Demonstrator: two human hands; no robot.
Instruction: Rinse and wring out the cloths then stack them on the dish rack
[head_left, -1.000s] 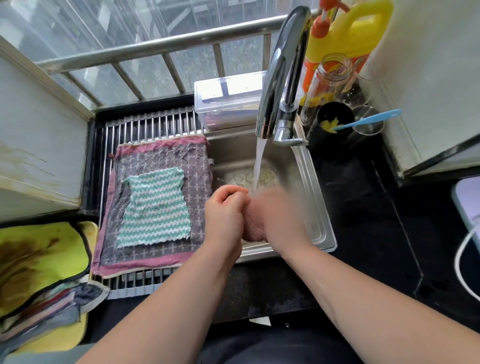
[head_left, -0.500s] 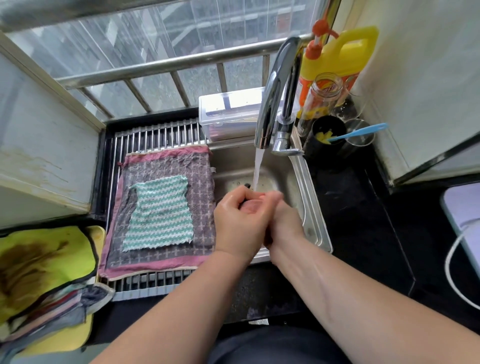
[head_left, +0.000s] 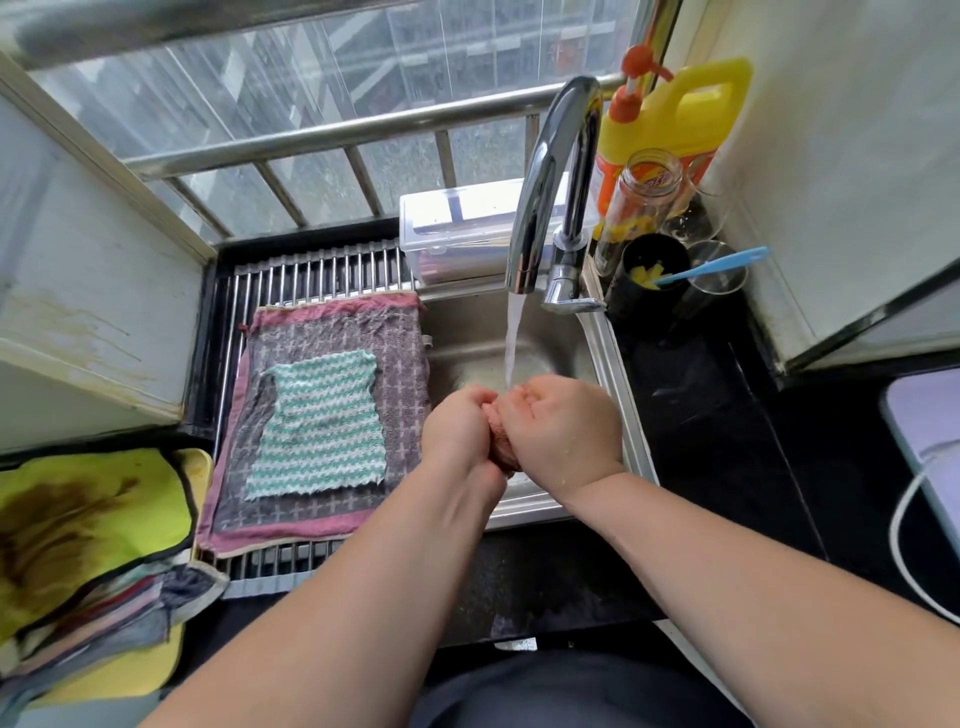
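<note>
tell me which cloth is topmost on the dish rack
The teal-and-white zigzag cloth: it lies flat on the larger grey pink-edged cloth; the pink cloth is gripped by the left hand and right hand.

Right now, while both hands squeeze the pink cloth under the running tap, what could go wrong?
1. The stream falls onto the pink cloth that the left hand and right hand grip, so wringing may not dry it, and water may splash past the sink rim onto the counter.
2. If carried dripping, it may wet the green striped cloth on the dish rack.
</note>
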